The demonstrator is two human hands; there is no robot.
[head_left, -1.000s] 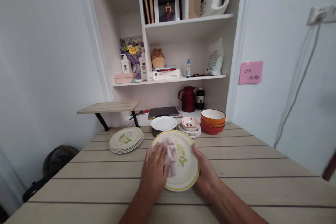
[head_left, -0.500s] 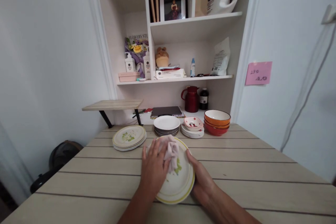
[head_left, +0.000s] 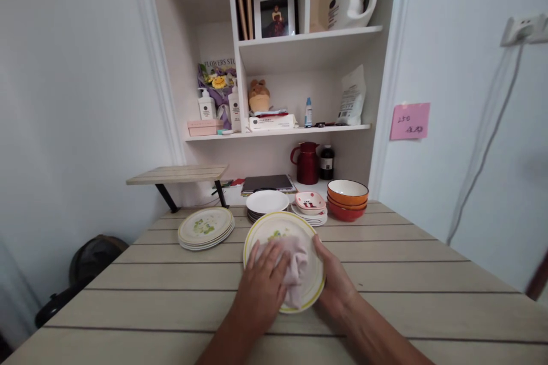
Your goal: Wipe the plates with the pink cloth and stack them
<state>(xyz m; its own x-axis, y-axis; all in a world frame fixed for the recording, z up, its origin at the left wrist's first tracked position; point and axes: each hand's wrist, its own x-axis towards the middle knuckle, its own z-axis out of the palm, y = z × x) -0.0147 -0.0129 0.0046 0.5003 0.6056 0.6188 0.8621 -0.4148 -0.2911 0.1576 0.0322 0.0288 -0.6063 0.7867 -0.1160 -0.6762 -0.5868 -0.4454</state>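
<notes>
A round cream plate [head_left: 261,229] with a yellow rim and a green leaf pattern is tilted toward me above the table. My right hand [head_left: 338,282] grips its right edge, thumb on the rim and the other fingers hidden beneath. Pressed against the plate's face is a pale pink cloth [head_left: 295,262], bunched under my left hand [head_left: 263,282]. The left fingers lie over the cloth and hold it on the lower middle of the plate. Left of the plate, a stack of matching plates [head_left: 206,227] rests on the table.
Behind the held plate stand a stack of white and dark plates [head_left: 268,202], small dishes with a strawberry-pink bowl [head_left: 310,202], and orange and red bowls [head_left: 347,199]. A small raised wooden shelf [head_left: 177,174] stands at the back left of the slatted table [head_left: 171,296].
My left hand and the cloth have slid from the plate's upper left to its lower middle. The plate has shifted slightly up and right in view, still held by my right hand.
</notes>
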